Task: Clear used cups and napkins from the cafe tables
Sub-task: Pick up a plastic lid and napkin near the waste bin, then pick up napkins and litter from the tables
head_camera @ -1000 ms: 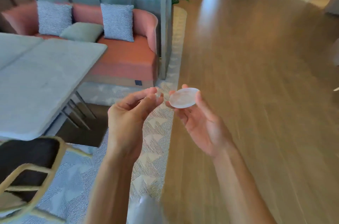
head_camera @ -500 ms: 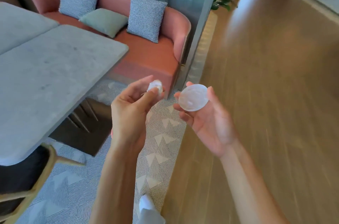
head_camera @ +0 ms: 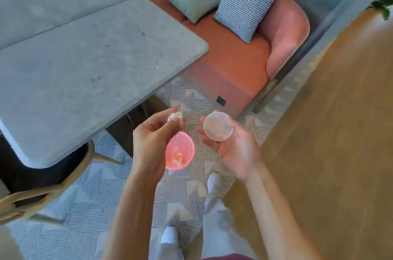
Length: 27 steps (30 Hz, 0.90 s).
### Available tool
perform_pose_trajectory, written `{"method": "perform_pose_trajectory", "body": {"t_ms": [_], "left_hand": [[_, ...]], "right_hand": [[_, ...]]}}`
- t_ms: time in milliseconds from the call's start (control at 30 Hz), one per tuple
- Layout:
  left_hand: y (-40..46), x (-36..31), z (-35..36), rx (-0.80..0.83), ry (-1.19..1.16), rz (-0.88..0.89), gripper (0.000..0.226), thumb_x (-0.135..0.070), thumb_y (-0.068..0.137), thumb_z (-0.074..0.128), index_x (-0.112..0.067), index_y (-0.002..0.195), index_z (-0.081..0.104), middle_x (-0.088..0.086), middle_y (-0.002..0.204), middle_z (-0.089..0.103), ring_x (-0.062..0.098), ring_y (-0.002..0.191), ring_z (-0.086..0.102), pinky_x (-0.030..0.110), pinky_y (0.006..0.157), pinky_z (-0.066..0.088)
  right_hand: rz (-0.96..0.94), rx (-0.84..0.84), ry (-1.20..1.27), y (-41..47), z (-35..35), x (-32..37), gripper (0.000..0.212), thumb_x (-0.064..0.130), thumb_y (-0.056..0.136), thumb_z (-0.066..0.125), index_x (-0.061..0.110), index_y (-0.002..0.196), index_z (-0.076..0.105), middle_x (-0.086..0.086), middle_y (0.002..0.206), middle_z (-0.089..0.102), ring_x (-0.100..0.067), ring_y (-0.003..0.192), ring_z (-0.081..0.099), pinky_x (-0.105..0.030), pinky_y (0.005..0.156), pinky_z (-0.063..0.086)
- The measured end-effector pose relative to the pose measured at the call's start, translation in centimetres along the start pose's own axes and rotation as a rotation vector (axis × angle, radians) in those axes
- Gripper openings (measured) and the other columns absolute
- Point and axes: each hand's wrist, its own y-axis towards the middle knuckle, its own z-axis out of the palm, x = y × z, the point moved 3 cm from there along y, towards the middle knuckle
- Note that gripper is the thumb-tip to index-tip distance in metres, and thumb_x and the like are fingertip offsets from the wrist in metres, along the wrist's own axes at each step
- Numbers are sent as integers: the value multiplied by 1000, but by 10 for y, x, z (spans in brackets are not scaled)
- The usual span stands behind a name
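Now a pink cup (head_camera: pixel 180 151) is being revealed under the left hand (head_camera: pixel 151 142), unseen a moment ago, with the view being tipped downward. Beside the grey table (head_camera: pixel 85 63), over the patterned rug (head_camera: pixel 102 206), the cup is being gripped by that hand while a crumpled napkin (head_camera: pixel 175 116) is being pinched at its fingertips. A clear lid (head_camera: pixel 217 125) is being cradled on the right hand (head_camera: pixel 232 149), fingers curled loosely around it.

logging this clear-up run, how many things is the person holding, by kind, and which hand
Cups: 1, a pink cup in the left hand
Napkins: 1, a crumpled napkin pinched in the left hand's fingers
Lids: 1, a clear round lid in the right hand
Total: 3
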Motion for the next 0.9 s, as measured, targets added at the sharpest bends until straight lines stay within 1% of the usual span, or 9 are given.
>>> {"method": "perform_pose_trajectory", "body": {"t_ms": [133,233,300,400,500,600,633,767,900], "left_hand": [[57,62,-3,-157,46,-165,17,3,91,71,-4,105,76,10,87,80,21,81,78,25,73,62],[95,103,0,-254,28,-278,18,8,90,69,6,108,74,9,83,78,20,80,76,31,79,64],[121,126,3,-303,22,-311,14,7,89,70,1,101,76,3,83,79,20,84,74,35,84,63],[153,159,-1,-363,-28,-366,13,7,91,67,-4,89,75,4,78,76,16,73,74,28,69,63],[178,203,-20,-435,-21,-430,16,4,96,63,-5,91,74,8,80,72,17,63,72,25,57,59],[210,263,-51,-512,-32,-491,12,-1,97,63,-6,97,75,12,82,72,19,61,70,26,54,56],[224,283,-60,-524,-38,-503,11,-2,96,65,-5,97,75,13,82,72,21,61,69,27,55,57],[277,361,-90,-552,-70,-554,6,0,94,67,0,95,73,16,87,70,26,70,67,31,63,63],[309,438,-117,-585,-9,-573,7,8,93,65,2,93,71,11,86,68,19,71,66,28,64,62]], "right_hand": [[133,-74,-132,78,-34,-3,40,10,107,44,-11,140,46,-30,113,68,-38,88,74,-37,65,63],[255,-74,-306,134,-56,-9,34,11,107,45,-13,130,53,-25,96,74,-33,80,75,-34,70,62],[305,-77,-404,170,-68,-18,30,11,107,46,-12,124,58,-22,92,75,-31,80,74,-35,73,60],[372,-107,-515,215,-85,-41,22,9,105,52,-6,113,65,-20,92,74,-28,75,73,-33,66,60],[423,-145,-643,252,-114,-78,15,10,101,59,1,111,67,-14,91,72,-24,71,69,-26,56,57],[463,-153,-776,298,-153,-124,7,15,97,68,10,100,71,-8,83,74,-23,73,68,-34,70,54],[468,-170,-814,314,-167,-140,6,15,95,70,10,97,71,-9,82,74,-24,74,67,-36,73,53],[486,-221,-965,373,-227,-208,7,13,97,68,8,100,70,-14,98,73,-22,76,67,-24,55,52],[508,-246,-1066,414,-282,-273,14,10,96,66,4,108,66,-20,101,71,-23,72,63,-27,54,50]]}}
